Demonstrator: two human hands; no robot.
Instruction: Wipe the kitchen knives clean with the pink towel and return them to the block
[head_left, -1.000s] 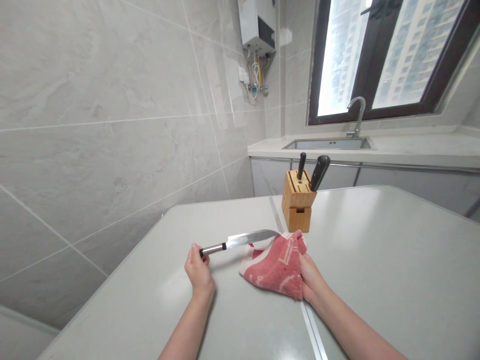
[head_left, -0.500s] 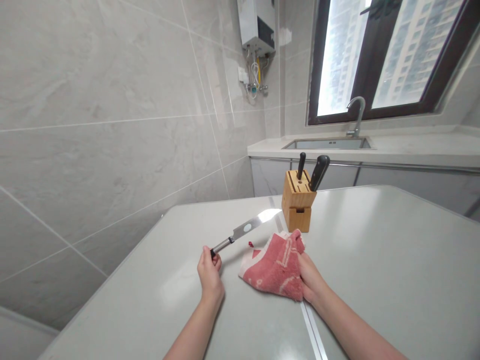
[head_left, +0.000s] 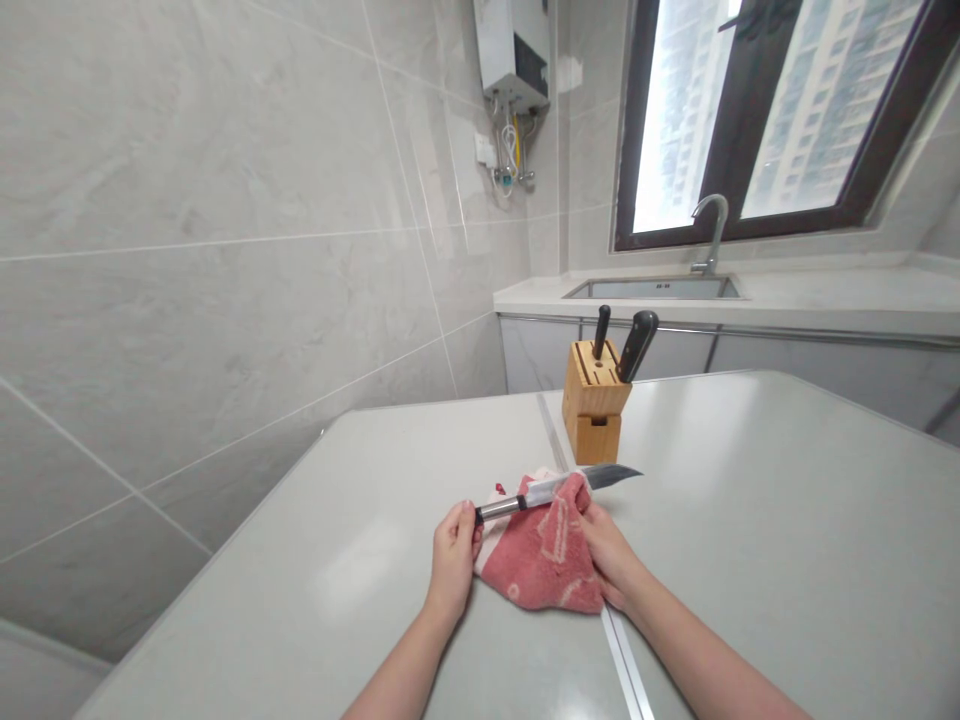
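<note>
A pale grey tabletop (head_left: 757, 520) fills the lower part of the frame, with a wooden knife block (head_left: 592, 400) near its far edge, below a steel sink (head_left: 651, 288) at upper right. At lower centre, the left hand (head_left: 454, 560) grips the steel handle of a kitchen knife (head_left: 611, 477), whose blade passes through a folded red towel (head_left: 540, 560) that the right hand (head_left: 611, 553) clenches around it.
</note>
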